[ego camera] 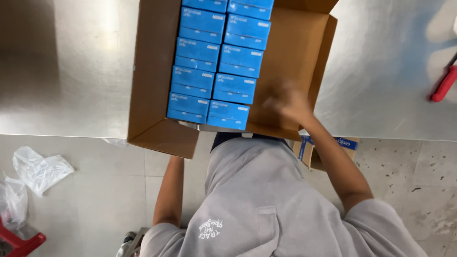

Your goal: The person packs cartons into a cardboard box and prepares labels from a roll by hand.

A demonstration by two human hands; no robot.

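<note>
**Cardboard carton, half packed with blue boxes, at the edge of a steel table**

Cardboard forms the open carton (pixel 290 52), which sits on a brushed steel table (pixel 71 71) and overhangs its near edge; inside it, small blue boxes (pixel 216 66) stand in two neat columns against the carton's left wall, touching one another, while the right part of the carton floor is bare. The right hand (pixel 285 101) is inside that bare part, just beside the nearest blue boxes and close to the carton's near wall; it is blurred, the fingers look loosely curled, and whether it holds anything cannot be told. The left forearm (pixel 169 190) reaches up under the carton's near left flap; the left hand itself is hidden behind the cardboard, so its state cannot be told. A grey sweatshirt (pixel 257 200) fills the lower middle of the view; a red-handled tool (pixel 445 83) lies on the table far to the right, well apart from the carton; clear plastic bags (pixel 38 169) lie on the tiled floor at the left; a smaller open carton (pixel 309 151) sits on the floor beneath the right forearm.
</note>
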